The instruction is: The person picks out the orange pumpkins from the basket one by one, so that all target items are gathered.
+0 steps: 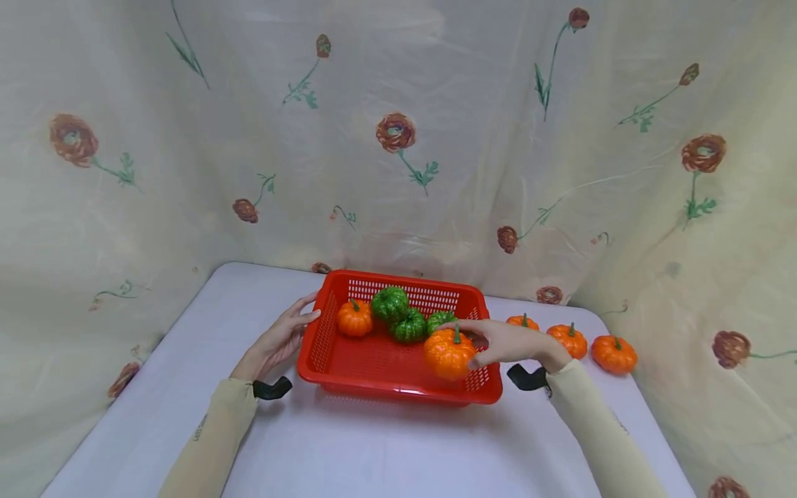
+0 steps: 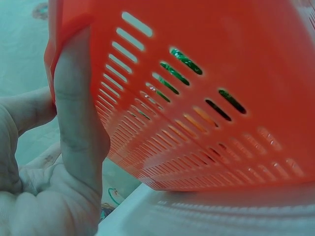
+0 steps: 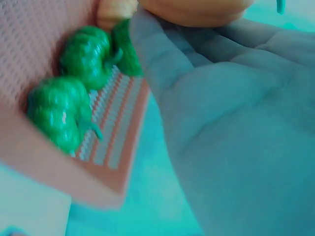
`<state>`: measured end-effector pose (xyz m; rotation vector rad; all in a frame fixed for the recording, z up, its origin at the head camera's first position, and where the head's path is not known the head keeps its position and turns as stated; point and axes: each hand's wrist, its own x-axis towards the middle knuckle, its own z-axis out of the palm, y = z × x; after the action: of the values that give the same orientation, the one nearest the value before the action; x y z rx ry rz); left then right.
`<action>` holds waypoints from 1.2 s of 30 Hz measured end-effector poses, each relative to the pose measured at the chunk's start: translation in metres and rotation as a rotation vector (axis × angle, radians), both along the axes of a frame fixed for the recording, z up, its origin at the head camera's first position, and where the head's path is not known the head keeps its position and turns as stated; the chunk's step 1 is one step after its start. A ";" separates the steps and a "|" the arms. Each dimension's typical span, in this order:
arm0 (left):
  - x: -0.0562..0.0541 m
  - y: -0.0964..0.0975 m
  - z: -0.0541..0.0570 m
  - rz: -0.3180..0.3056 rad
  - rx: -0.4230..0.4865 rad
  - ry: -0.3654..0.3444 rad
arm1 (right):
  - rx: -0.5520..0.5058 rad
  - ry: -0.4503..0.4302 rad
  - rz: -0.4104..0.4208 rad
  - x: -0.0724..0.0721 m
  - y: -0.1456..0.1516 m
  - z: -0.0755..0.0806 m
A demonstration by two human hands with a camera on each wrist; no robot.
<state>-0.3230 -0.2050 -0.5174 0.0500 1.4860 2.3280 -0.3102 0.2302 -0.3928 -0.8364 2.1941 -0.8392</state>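
A red plastic basket (image 1: 386, 391) with slotted walls stands on the table. My left hand (image 1: 283, 339) grips its left rim; in the left wrist view, a finger (image 2: 74, 98) lies against the outer wall under the lip. An orange mini pumpkin (image 1: 448, 354) is held in my right hand (image 1: 501, 340) over the basket's right part. Inside the basket sit another orange pumpkin (image 1: 355, 318) at the left and three green pumpkins, among them one at the back (image 1: 390, 304). In the right wrist view, the held pumpkin (image 3: 197, 10) shows only partly above the fingers.
Three more orange pumpkins stand on the table right of the basket, the outermost (image 1: 614, 354) near the table's right edge. A flower-printed curtain (image 1: 398, 83) hangs behind and at both sides of the white table (image 1: 373, 456).
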 end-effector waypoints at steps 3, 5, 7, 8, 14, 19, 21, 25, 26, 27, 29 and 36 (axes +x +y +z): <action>-0.001 0.000 0.000 -0.001 0.004 0.009 | -0.008 0.036 -0.049 0.010 0.022 0.000; -0.001 -0.001 0.000 0.000 0.003 0.019 | -0.028 0.032 -0.083 0.016 0.036 -0.001; 0.000 -0.001 0.000 0.006 -0.005 0.018 | -0.047 0.004 -0.117 0.021 0.050 -0.002; 0.000 -0.002 0.000 0.011 -0.008 0.014 | -0.047 0.006 -0.131 0.024 0.056 -0.002; 0.001 -0.003 0.001 0.010 -0.024 0.013 | -0.012 0.066 -0.252 0.038 0.100 -0.007; 0.000 -0.004 0.003 0.011 -0.021 0.015 | -0.007 0.149 -0.342 0.041 0.139 -0.014; 0.000 -0.004 0.004 0.014 -0.019 0.017 | -0.006 0.177 -0.384 0.041 0.154 -0.019; 0.000 -0.003 0.003 0.014 -0.012 0.006 | 0.000 0.207 -0.461 0.043 0.185 -0.031; 0.001 -0.003 0.003 0.013 -0.014 0.002 | 0.006 0.216 -0.478 0.044 0.192 -0.034; 0.002 -0.003 0.003 0.013 -0.016 -0.003 | 0.013 0.230 -0.485 0.045 0.200 -0.036; 0.003 -0.002 0.003 0.012 -0.024 -0.009 | 0.041 0.223 -0.518 0.049 0.213 -0.039; 0.001 0.001 0.002 0.014 -0.028 -0.013 | 0.068 0.169 -0.647 0.058 0.249 -0.052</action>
<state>-0.3219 -0.2041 -0.5157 0.0175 1.5171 2.3138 -0.2518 0.4796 -0.4451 -0.1478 2.6730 -1.0045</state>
